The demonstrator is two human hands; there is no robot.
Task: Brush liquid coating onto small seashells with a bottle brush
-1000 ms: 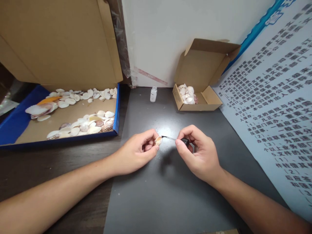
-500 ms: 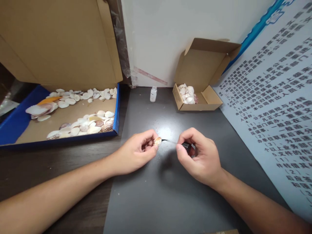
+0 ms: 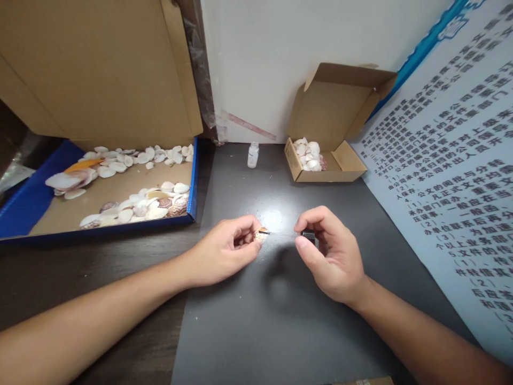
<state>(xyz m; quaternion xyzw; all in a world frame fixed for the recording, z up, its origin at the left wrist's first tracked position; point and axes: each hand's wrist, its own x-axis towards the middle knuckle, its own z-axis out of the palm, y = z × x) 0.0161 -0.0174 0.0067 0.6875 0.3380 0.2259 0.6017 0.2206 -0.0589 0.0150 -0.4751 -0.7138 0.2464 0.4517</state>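
My left hand [image 3: 228, 250] pinches a small orange-and-white shell [image 3: 262, 235] between thumb and fingers above the dark mat. Opposite it, my right hand [image 3: 331, 251] grips the black cap of a thin brush [image 3: 308, 235]. The brush's clear stem points left, and its dark tip lies over the face of the shell. Farther back on the mat, a small uncapped bottle [image 3: 253, 155] with whitish contents stands upright.
On the left is an open blue-sided box [image 3: 191, 187] with rows of shells. At the back right, an open cardboard box [image 3: 348, 166] holds white shells. A printed sheet [image 3: 452, 176] lies along the right. A white panel [image 3: 256, 64] rises behind the mat.
The brush tip has moved from the shell's right edge onto its face. My right hand has shifted slightly, and the black cap now lies more level.
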